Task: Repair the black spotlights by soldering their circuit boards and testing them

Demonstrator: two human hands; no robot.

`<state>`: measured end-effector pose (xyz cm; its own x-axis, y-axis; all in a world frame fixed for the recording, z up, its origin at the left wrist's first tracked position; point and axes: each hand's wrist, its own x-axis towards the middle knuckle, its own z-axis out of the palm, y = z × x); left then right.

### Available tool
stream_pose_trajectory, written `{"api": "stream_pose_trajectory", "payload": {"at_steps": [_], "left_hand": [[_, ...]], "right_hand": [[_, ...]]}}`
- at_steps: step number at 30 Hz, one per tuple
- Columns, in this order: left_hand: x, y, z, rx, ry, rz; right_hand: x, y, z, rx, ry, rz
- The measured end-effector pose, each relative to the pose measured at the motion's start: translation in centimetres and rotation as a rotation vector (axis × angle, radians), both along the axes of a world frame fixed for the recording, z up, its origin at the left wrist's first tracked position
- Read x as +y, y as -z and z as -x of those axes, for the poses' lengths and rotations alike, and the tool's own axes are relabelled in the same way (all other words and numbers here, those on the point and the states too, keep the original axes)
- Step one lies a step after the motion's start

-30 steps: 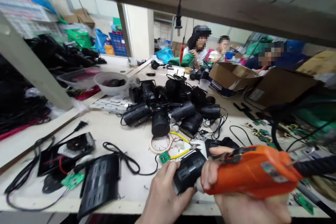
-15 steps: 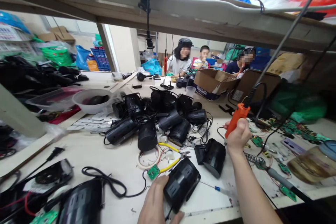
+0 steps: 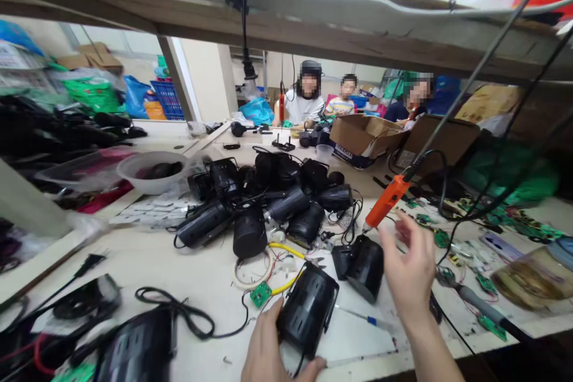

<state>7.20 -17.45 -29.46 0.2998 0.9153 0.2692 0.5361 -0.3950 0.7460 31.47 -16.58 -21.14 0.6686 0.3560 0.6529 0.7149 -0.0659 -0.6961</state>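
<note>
A shelf [image 3: 286,21] spans the top of the frame. Upper left, a blue bag [image 3: 135,97] lies between a green bag [image 3: 92,94] and a blue crate [image 3: 168,100]. Left of centre is a whitish bowl [image 3: 134,178]. Upper centre, a person in white [image 3: 307,107]; lower right, a blue-lidded jar [image 3: 526,283].

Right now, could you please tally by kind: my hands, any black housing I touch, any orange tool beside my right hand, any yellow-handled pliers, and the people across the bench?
Hands: 2 (left hand, right hand)
Touched housing: 1
Orange tool: 1
Pliers: 1
People: 3
Total: 8
</note>
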Motion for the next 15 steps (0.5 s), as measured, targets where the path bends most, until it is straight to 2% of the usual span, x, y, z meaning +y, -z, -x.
{"api": "stream_pose_trajectory", "payload": {"at_steps": [2,4,5,7,11,15], "left_hand": [[-0.4,-0.2,-0.2,-0.018,-0.034,0.037],[-0.7,-0.7,-0.4,-0.030,-0.024,0.060],[-0.8,-0.9,-0.5,-0.028,-0.015,0.067],[-0.8,-1.4,-0.7,-0.022,-0.015,0.070],[-0.9,-1.7,-0.9,-0.006,-0.034,0.039],[-1.2,-1.3,-1.0,0.005,-0.013,-0.064]], "right_hand": [[-2.4,1.6,3.8,-0.161,-0.314,0.210],[-4.2,2.9,7.3,-0.227,-0.495,0.414],[-4.7,3.3,8.5,-0.243,-0.533,0.479],[-5.0,3.6,9.9,-0.246,-0.544,0.568],[-4.2,3.2,9.6,-0.202,-0.530,0.683],[-3.9,3.0,9.2,-0.244,-0.529,0.674]]}}
